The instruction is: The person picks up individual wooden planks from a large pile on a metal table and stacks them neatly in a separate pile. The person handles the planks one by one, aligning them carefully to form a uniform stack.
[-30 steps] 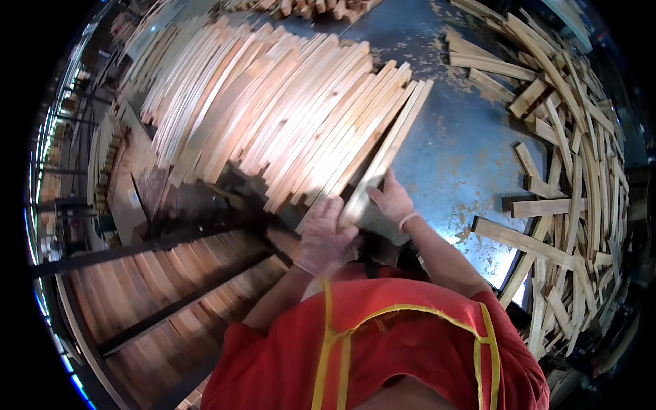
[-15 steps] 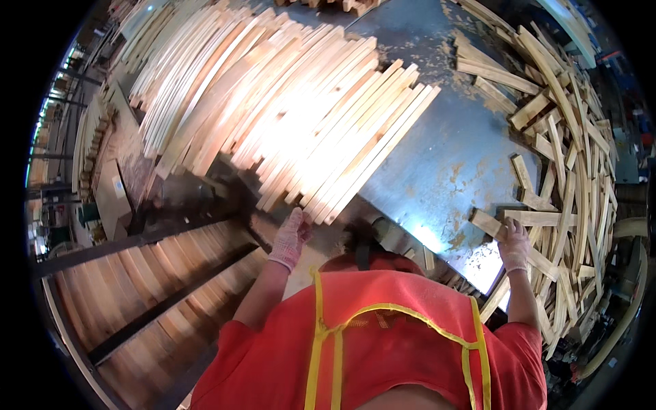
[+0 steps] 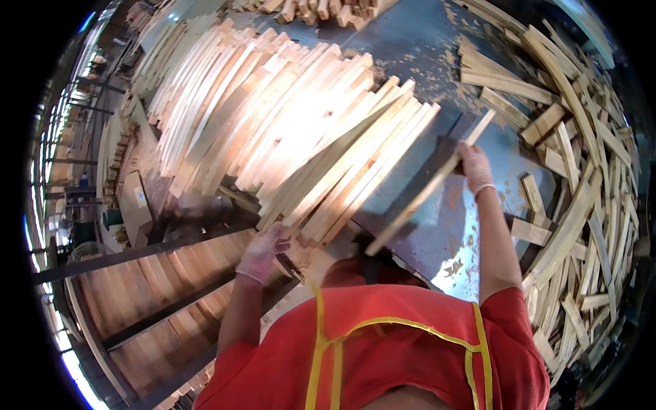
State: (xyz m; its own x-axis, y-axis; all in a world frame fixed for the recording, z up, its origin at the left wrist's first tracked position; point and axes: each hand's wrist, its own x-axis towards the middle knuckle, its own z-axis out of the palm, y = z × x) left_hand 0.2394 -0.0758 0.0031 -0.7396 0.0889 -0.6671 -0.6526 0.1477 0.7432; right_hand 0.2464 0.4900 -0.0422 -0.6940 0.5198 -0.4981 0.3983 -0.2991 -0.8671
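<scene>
My right hand (image 3: 475,169), in a pale glove, grips a long narrow wood strip (image 3: 424,195) near its far end. The strip slants over the metal table (image 3: 403,171), its near end reaching toward my body. My left hand (image 3: 263,253), also gloved, is at the near ends of a wide row of wood strips (image 3: 301,123); its fingers are stretched out and slightly blurred. Whether they touch a strip cannot be made out. One strip (image 3: 342,147) beside that hand lies crosswise over its neighbours.
A tangled pile of offcuts (image 3: 567,225) covers the right side. Stacked wood (image 3: 328,10) stands at the far edge, and sawdust is scattered on the table. Boards in a dark-railed rack (image 3: 171,273) lie at lower left.
My right hand has left a short wood piece at the offcut pile and moved up and left, now holding a long strip. My left hand has shifted left and nearer. A strip in the row has turned askew.
</scene>
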